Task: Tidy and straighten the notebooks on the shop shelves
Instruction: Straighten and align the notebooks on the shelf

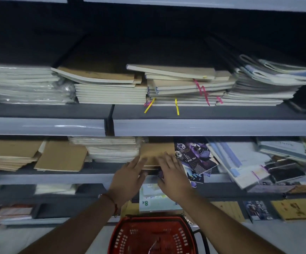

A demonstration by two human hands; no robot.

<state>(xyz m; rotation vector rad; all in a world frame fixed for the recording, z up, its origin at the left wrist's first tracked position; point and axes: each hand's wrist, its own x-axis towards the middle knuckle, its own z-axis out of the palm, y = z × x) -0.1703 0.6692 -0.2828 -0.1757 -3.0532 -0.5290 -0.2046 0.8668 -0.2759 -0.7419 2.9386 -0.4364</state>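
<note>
I see my left hand [130, 174] and right hand [173, 173] flat, fingers straight, gripping nothing, pressing the kraft notebook stack [156, 153] on the middle shelf [57, 177]; below, a red basket [122, 237] holds something shiny I can't identify.

I reach both arms forward, my left hand [130, 174] and right hand [172, 174] side by side, palms down, fingers extended.

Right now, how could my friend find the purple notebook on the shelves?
Find the red basket on the floor, then look up to the shelf where both hands are. Just beside the right hand lies the purple notebook, tilted; it is dark and says FOR YOU, unlike its plain brown neighbours.
</note>
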